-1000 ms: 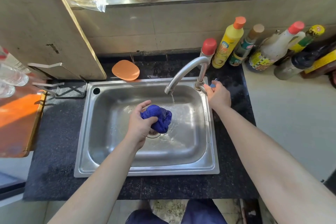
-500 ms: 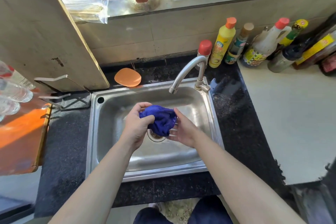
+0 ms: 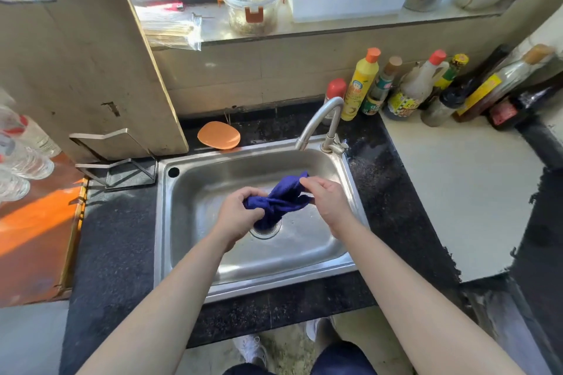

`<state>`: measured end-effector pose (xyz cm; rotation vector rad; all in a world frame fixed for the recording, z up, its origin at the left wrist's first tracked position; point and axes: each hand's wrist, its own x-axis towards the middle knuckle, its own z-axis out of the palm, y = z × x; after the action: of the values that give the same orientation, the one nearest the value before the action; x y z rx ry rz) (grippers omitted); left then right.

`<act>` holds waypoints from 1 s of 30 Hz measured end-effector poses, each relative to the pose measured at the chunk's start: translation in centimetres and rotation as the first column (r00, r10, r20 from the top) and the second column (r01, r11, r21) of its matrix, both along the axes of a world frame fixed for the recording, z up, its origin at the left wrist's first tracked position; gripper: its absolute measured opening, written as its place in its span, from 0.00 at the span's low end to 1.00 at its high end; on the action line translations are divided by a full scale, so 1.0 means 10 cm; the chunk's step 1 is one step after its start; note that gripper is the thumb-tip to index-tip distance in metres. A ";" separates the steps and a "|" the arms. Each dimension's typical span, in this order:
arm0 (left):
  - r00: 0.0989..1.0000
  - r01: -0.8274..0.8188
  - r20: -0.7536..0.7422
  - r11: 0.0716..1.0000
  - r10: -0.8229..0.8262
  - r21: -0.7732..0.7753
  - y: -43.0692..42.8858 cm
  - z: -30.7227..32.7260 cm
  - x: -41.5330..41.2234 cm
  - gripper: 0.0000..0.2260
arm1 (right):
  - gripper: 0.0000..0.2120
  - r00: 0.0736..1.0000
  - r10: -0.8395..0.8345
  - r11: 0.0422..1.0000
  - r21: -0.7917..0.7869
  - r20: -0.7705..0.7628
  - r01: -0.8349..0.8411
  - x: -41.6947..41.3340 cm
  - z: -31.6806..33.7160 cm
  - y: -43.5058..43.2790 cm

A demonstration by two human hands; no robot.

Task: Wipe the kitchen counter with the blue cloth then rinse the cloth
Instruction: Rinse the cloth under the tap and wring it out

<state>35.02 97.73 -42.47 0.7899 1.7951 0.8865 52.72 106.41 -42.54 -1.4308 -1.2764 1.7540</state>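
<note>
Cloth (image 3: 278, 202), one, blue, in left hand (image 3: 239, 218) and right hand (image 3: 327, 201).

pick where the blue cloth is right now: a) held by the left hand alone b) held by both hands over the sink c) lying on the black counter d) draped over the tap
b: the left hand and the right hand both grip the blue cloth, bunched between them above the basin of the sink.

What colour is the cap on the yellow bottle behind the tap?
Orange; the cap shows best in the head view.
</note>
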 end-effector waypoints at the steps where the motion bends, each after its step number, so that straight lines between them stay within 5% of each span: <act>1: 0.998 0.033 -0.049 0.999 -0.033 0.008 0.00 0.01 0.00 0.15 | 0.11 1.000 -0.003 1.000 0.016 0.018 0.002 0.02 0.04 -0.03; 4: 0.974 0.173 -0.157 0.984 -0.164 0.047 0.00 0.07 0.01 0.11 | 0.12 0.999 0.002 0.999 0.039 0.032 -0.003 0.01 0.21 -0.11; 9: 0.980 0.200 -0.023 0.968 -0.199 0.153 0.05 0.19 0.06 0.19 | 0.11 0.985 0.058 0.998 -0.002 -0.165 -0.059 -0.08 0.43 -0.14; 13: 0.938 0.340 -0.127 0.924 -0.322 0.175 0.06 0.23 0.07 0.05 | 0.10 0.962 0.111 0.994 0.018 -0.249 -0.110 -0.06 0.61 -0.12; 18: 0.958 0.285 -0.087 0.935 -0.272 0.210 0.13 0.41 0.19 0.11 | 0.11 0.962 0.030 0.999 0.037 -0.272 -0.020 0.03 0.82 -0.02; 21: 0.961 0.275 -0.009 0.946 -0.278 0.174 0.15 0.43 0.18 0.16 | 0.11 0.966 -0.011 0.998 0.061 -0.260 0.028 0.11 0.91 0.05; 24: 0.942 0.335 -0.086 0.930 -0.325 0.154 0.19 0.44 0.18 0.18 | 0.14 0.977 -0.045 0.995 0.075 -0.210 0.062 0.17 0.91 0.09; 30: 0.941 0.337 -0.092 0.928 -0.325 0.160 0.17 0.56 0.24 0.20 | 0.12 0.999 0.037 0.986 0.165 -0.018 -0.034 0.27 0.95 0.14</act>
<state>37.43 99.43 -36.87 1.2066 1.5878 0.8047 55.46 107.81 -33.09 -1.3012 -1.4090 1.6399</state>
